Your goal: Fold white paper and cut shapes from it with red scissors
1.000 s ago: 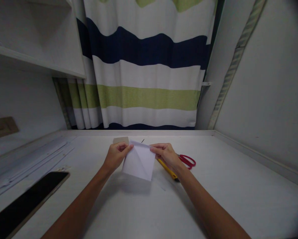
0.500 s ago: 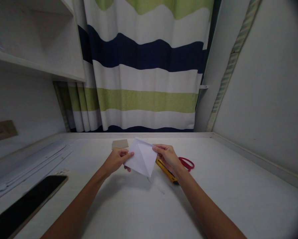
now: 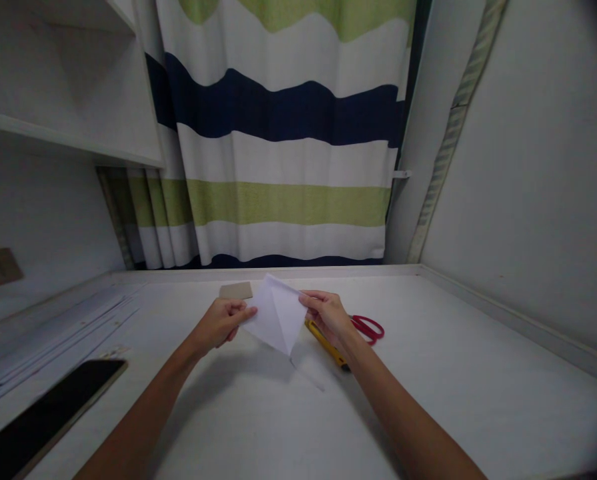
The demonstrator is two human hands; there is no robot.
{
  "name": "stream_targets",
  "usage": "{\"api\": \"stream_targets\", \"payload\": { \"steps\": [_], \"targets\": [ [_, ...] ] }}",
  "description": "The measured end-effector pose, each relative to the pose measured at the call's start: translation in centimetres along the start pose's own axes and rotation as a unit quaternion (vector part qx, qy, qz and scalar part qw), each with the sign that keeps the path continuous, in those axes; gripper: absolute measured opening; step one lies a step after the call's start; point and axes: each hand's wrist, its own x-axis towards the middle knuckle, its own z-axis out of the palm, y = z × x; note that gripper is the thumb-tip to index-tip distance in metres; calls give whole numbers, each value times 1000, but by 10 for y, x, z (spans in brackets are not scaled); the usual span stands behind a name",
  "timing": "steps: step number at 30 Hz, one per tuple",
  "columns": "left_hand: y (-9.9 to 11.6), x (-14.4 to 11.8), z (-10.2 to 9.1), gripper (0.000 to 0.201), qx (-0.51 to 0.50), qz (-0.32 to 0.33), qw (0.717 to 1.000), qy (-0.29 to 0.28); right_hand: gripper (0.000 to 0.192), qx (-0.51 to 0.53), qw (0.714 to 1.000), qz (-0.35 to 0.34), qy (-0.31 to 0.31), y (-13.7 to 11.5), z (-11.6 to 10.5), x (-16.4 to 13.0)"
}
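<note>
Both my hands hold a white folded sheet of paper [image 3: 277, 315] a little above the white desk [image 3: 258, 413]. The paper stands like a diamond, one corner up and one down, with a crease down its middle. My left hand [image 3: 220, 321] pinches its left corner. My right hand [image 3: 327, 313] pinches its upper right edge. Under my right hand lie a yellow utility knife [image 3: 326, 345] and red-handled scissors [image 3: 367, 327].
A small brown card [image 3: 236, 291] lies behind the paper. A dark phone [image 3: 43, 417] rests at the desk's left front, with white paper strips [image 3: 58, 333] behind it. A striped curtain [image 3: 283, 153] hangs at the back. A shelf [image 3: 68, 143] juts out at upper left, a wall on the right.
The paper has been turned from a hanging square to a diamond on its corner. My left hand has slid from the top edge down to the left corner.
</note>
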Motion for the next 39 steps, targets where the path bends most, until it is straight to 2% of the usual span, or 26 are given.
{"api": "stream_targets", "payload": {
  "steps": [3,6,10,12,14,17,19,21,23,26,32,35,39],
  "targets": [
    [0,-1,-5,34,15,-4,1000,-20,12,-2,1000,3,2,-2,1,-2],
    [0,1,-6,36,47,26,998,-17,12,-10,1000,16,-5,3,2,-2],
    [-1,6,-1,31,14,64,995,69,17,-24,999,39,-22,22,8,-2],
    [-2,7,1,30,-25,44,993,106,19,-38,998,49,-35,30,11,-3],
    [-1,6,2,31,-50,19,992,111,20,-66,994,62,-60,34,12,-4],
    [2,2,1,31,-61,2,997,48,21,-158,976,60,-134,30,12,-6],
    [5,-2,4,31,-56,5,998,-33,22,-225,958,5,-175,25,12,-7],
    [10,-6,9,32,-51,14,993,-103,23,-283,939,-69,-184,22,14,-9],
    [13,-9,16,32,-50,25,988,-141,22,-338,917,-124,-170,21,16,-10],
    [15,-12,25,31,-49,26,984,-168,20,-404,888,-154,-156,22,19,-14],
    [11,-7,27,30,-50,23,984,-172,21,-510,827,-207,-118,26,20,-19],
    [9,-5,23,31,-44,19,983,-179,23,-539,812,-210,-85,26,14,-14],
    [7,-5,18,33,-57,-9,974,-217,23,-553,802,-226,-27,20,2,-5]
  ]
}}
